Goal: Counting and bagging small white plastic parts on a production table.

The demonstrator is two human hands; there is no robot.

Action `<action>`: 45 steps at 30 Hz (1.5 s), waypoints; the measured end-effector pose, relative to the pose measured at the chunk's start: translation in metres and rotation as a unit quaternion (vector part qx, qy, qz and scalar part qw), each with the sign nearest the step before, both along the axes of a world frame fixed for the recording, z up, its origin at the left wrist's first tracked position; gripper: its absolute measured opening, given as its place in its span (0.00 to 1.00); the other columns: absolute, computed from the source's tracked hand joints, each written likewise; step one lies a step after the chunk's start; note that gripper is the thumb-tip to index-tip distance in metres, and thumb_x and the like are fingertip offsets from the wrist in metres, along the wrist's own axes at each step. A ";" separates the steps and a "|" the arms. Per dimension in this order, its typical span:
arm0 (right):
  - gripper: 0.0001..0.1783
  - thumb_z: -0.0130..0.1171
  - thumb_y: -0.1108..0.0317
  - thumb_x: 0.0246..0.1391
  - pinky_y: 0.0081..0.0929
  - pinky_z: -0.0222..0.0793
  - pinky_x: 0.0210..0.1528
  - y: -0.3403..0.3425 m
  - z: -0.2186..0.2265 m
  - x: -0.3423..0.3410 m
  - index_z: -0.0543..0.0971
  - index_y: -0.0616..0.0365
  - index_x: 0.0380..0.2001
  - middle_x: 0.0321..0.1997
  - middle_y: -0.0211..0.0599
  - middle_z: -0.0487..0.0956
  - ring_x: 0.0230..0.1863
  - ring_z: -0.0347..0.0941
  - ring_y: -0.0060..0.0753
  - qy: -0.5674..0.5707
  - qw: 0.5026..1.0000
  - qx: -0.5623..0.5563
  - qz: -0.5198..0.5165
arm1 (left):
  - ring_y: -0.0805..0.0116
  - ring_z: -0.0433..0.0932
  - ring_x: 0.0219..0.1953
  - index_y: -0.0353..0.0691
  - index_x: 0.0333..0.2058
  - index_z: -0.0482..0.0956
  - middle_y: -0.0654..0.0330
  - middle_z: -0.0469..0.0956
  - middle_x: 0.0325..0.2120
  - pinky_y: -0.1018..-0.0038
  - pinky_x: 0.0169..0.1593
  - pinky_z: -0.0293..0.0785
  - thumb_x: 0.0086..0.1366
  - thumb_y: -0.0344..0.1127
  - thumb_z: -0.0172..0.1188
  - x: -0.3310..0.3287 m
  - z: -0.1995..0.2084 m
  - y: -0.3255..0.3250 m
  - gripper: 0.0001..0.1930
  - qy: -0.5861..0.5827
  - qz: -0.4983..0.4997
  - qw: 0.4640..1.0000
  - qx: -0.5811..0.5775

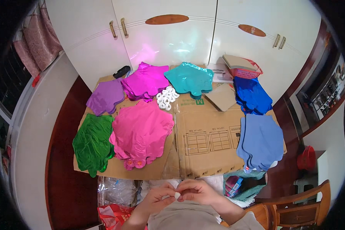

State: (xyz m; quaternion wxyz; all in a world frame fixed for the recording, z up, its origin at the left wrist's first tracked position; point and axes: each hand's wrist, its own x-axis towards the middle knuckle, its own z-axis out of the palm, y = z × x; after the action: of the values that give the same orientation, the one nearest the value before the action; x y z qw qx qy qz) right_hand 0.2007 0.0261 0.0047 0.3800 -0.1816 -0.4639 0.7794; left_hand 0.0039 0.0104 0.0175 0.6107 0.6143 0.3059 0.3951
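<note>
My left hand and my right hand meet close to my body at the lower middle, fingertips pinched together on a small white piece. Just beyond them lies flattened brown cardboard covering the table. On it rest stacks of flat foil balloons: pink, green, purple, magenta, teal, dark blue and light blue. A heap of small white rings sits between the magenta and teal stacks.
White cupboard doors stand behind the table. A red basket with a flat box sits at the back right. Clear plastic bags and a red bag lie near my lap. A wooden chair is at my right.
</note>
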 end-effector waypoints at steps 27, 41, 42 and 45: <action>0.09 0.57 0.82 0.44 0.19 0.67 0.37 -0.001 0.006 -0.011 0.71 0.65 0.31 0.32 0.31 0.72 0.35 0.70 0.21 -0.076 0.996 -0.055 -0.005 | 0.74 0.70 0.33 0.33 0.34 0.69 0.60 0.71 0.29 0.79 0.38 0.64 0.56 0.22 0.50 0.001 -0.005 -0.007 0.06 -0.032 0.016 0.998 -0.043; 0.03 0.56 0.73 0.48 0.17 0.66 0.28 0.072 0.009 -0.001 0.72 0.60 0.27 0.24 0.29 0.74 0.25 0.70 0.19 -0.171 0.984 -0.014 -0.037 | 0.74 0.72 0.36 0.38 0.36 0.61 0.56 0.74 0.33 0.80 0.40 0.67 0.54 0.18 0.51 -0.009 -0.004 0.010 0.13 -0.105 0.247 0.961 -0.069; 0.04 0.56 0.72 0.48 0.16 0.65 0.26 0.097 0.008 -0.002 0.72 0.60 0.26 0.23 0.29 0.74 0.24 0.69 0.17 -0.203 0.975 0.026 -0.084 | 0.74 0.72 0.37 0.38 0.36 0.63 0.55 0.74 0.33 0.79 0.40 0.67 0.54 0.18 0.51 -0.014 -0.004 0.009 0.12 -0.114 0.256 0.958 -0.067; 0.03 0.56 0.74 0.46 0.15 0.62 0.19 0.186 -0.002 -0.009 0.72 0.59 0.24 0.20 0.30 0.73 0.20 0.68 0.18 -0.257 0.949 0.048 -0.176 | 0.72 0.72 0.37 0.36 0.34 0.66 0.55 0.74 0.34 0.78 0.41 0.67 0.55 0.18 0.50 -0.025 -0.015 0.002 0.09 -0.114 0.261 0.957 -0.058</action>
State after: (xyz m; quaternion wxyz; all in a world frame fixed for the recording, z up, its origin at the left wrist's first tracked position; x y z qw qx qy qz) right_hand 0.1916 0.2121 0.0023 0.3874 -0.4361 -0.5434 0.6038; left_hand -0.0207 0.0119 0.0030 0.5518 0.4269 0.4066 0.5899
